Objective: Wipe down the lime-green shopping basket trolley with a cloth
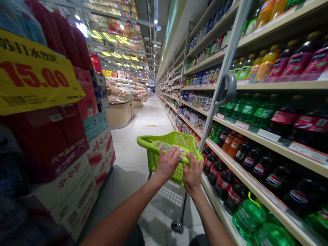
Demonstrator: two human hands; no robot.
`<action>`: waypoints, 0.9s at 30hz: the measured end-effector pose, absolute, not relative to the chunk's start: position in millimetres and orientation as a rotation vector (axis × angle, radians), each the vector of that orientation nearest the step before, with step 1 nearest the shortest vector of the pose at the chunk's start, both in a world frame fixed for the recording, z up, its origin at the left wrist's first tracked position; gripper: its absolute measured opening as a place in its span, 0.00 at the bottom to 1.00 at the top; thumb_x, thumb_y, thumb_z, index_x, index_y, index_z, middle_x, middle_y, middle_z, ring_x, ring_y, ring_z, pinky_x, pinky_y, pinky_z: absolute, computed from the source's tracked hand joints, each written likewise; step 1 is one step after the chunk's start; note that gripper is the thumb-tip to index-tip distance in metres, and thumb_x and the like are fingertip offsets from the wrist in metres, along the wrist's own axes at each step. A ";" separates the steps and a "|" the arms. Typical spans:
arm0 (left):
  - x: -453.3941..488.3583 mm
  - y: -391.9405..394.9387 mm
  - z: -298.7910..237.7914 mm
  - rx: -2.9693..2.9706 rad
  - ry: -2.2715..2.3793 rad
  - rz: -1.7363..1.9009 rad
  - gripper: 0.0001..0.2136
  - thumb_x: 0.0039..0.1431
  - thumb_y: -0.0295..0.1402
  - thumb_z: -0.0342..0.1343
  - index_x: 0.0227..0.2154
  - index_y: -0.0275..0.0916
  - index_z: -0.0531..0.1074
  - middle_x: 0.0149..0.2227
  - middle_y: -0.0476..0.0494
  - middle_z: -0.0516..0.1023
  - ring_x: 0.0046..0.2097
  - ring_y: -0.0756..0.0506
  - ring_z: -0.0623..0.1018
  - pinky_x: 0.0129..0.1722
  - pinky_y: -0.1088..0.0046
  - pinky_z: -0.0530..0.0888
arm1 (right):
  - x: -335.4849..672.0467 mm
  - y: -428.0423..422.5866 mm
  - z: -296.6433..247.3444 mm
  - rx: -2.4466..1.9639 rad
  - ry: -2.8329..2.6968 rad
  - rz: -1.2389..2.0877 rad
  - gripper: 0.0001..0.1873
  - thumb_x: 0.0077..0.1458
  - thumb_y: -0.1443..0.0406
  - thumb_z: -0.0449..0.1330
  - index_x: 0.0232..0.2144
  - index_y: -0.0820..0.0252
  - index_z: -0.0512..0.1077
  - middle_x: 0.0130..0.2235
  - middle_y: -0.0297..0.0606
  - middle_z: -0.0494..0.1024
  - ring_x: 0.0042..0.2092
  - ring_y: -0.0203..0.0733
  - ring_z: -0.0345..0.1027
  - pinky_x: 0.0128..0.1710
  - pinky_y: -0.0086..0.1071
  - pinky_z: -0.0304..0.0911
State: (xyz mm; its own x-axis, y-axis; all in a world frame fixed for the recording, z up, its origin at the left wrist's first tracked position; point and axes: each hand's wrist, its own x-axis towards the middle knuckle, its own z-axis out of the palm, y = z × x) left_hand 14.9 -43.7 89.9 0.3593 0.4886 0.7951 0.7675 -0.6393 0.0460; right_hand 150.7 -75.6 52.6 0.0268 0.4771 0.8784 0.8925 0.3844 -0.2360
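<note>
A bright green plastic shopping cart (153, 159) stands on the tiled floor in front of me, its mesh basket turned a little to the right. My left hand (167, 162) lies over the middle of its handle bar, fingers curled around it beside a small label panel. Farther right, my right hand (193, 174) grips the same bar near its right end, close to the shelf edge. No goods show in the visible part of the basket. Below, a thin grey leg ends in a caster (177, 225).
Shelves of soda bottles (258, 111) line the right side, very near the cart, with a grey ring (228, 89) sticking out from a post. Stacked drink cartons (74, 184) under a yellow price sign (38, 77) flank the left. The tiled aisle (146, 116) runs ahead past display counters (121, 112).
</note>
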 end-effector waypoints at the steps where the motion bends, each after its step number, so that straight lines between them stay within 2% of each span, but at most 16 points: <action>1: 18.1 -45.3 89.0 -2.308 -1.072 -1.155 0.14 0.58 0.32 0.44 0.46 0.40 0.65 0.49 0.41 0.71 0.52 0.45 0.68 0.59 0.52 0.43 | 151.5 -76.1 52.3 -1.239 -1.616 -0.503 0.29 0.58 0.62 0.43 0.60 0.60 0.41 0.48 0.44 0.70 0.50 0.46 0.61 0.54 0.53 0.42; 8: -21.8 -23.9 94.7 -2.112 -1.463 -1.242 0.13 0.57 0.30 0.45 0.44 0.41 0.66 0.48 0.40 0.72 0.50 0.42 0.71 0.57 0.46 0.46 | 154.0 -80.8 54.1 -1.251 -1.652 -0.465 0.30 0.57 0.64 0.43 0.60 0.60 0.39 0.46 0.42 0.71 0.51 0.45 0.60 0.55 0.53 0.42; 15: 17.1 -41.4 87.1 -2.356 -0.969 -1.157 0.13 0.59 0.32 0.44 0.46 0.42 0.66 0.49 0.43 0.72 0.53 0.46 0.68 0.59 0.54 0.41 | 156.9 -78.3 50.9 -1.237 -1.594 -0.452 0.28 0.58 0.62 0.43 0.59 0.61 0.43 0.45 0.43 0.72 0.50 0.45 0.61 0.55 0.54 0.40; 20: -6.1 -28.1 93.4 -2.244 -1.302 -1.226 0.14 0.57 0.30 0.45 0.46 0.42 0.65 0.49 0.41 0.71 0.51 0.43 0.69 0.58 0.49 0.44 | 158.6 -80.9 52.1 -1.216 -1.607 -0.442 0.29 0.58 0.63 0.43 0.60 0.60 0.40 0.48 0.45 0.70 0.51 0.46 0.61 0.54 0.56 0.42; 22: -2.8 -28.4 94.5 -2.257 -1.302 -1.218 0.13 0.57 0.30 0.46 0.45 0.41 0.65 0.49 0.41 0.71 0.51 0.43 0.69 0.58 0.49 0.45 | 158.2 -82.1 57.9 -1.207 -1.568 -0.423 0.29 0.57 0.62 0.43 0.60 0.59 0.41 0.50 0.47 0.67 0.49 0.47 0.63 0.53 0.56 0.45; 27: 58.2 -47.7 86.7 -2.428 -0.898 -1.136 0.11 0.60 0.34 0.43 0.43 0.43 0.66 0.48 0.45 0.72 0.52 0.48 0.68 0.60 0.56 0.41 | 171.1 -79.3 74.4 -1.183 -1.353 -0.292 0.27 0.57 0.59 0.43 0.58 0.60 0.47 0.56 0.51 0.57 0.48 0.46 0.63 0.47 0.46 0.58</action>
